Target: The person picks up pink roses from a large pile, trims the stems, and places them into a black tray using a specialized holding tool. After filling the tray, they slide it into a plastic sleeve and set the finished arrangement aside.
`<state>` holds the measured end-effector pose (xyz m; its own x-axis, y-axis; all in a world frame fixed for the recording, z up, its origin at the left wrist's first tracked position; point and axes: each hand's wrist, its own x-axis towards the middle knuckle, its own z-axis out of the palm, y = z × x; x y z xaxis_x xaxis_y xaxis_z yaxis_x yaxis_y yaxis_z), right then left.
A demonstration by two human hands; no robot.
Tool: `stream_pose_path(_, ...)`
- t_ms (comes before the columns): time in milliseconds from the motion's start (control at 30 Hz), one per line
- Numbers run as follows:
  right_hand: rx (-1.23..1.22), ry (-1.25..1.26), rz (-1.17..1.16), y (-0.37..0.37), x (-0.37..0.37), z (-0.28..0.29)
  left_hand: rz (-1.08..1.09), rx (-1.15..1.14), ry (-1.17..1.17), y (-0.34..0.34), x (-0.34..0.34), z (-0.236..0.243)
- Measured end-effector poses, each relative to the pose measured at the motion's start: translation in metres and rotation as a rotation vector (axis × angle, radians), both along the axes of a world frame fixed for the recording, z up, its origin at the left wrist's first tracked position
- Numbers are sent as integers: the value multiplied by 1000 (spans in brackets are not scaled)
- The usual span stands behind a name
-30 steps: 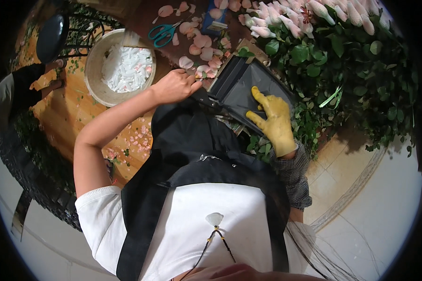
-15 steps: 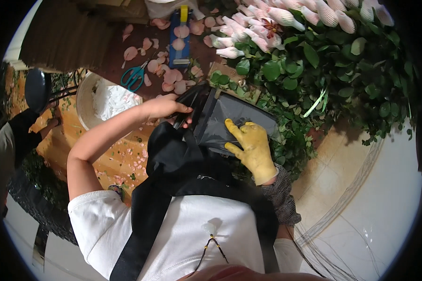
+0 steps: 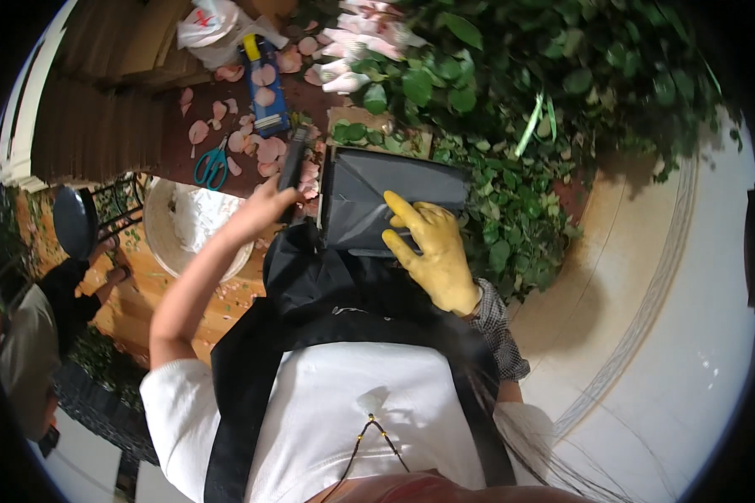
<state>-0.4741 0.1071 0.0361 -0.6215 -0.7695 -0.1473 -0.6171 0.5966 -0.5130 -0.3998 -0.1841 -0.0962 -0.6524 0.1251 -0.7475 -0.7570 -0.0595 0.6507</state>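
Note:
My left hand (image 3: 273, 201) grips a long black tool (image 3: 294, 159), perhaps a stapler, upright at the left of a dark grey folded sheet (image 3: 352, 184) with a creased, flat surface. My right hand (image 3: 428, 256), in a yellow glove, rests on that sheet with thumb and forefinger apart. Teal scissors (image 3: 211, 163) lie beyond my left hand among loose pink petals (image 3: 268, 151). A blue tool with a yellow end (image 3: 258, 84) lies at the back, petals on it.
Cardboard stacks (image 3: 109, 101) fill the back left. Netted pink roses (image 3: 352, 42) and dense leaves (image 3: 562, 75) cover the back and right. A tub of white pieces (image 3: 197, 218), a black stool (image 3: 74, 222) and another person (image 3: 29, 344) are at the left.
The black tool in my left hand has swung upright, clear of the grey sheet's left edge. My gloved hand has moved leftward in view with the sheet. The view has shifted, showing more cardboard.

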Motion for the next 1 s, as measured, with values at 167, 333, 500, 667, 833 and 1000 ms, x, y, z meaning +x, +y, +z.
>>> stream_pose_path(167,-646,-867,-385,8,55,12,-76,-523,750,90,26,117)
stream_pose_path(333,-676,-825,-1128,72,61,15,-606,-620,1302,135,-27,119)
stream_pose_path(500,401,-213,-825,160,75,5,-575,-890,1118,149,-37,50)
stream_pose_path(667,391,-196,-706,171,81,-3,-509,-979,1156,157,-36,44)
stream_pose_path(833,51,-489,-589,176,38,-67,-481,-1020,1144,160,-32,44)
stream_pose_path(1000,15,-1043,-337,193,-1,-79,-492,-1021,1168,164,-37,44)
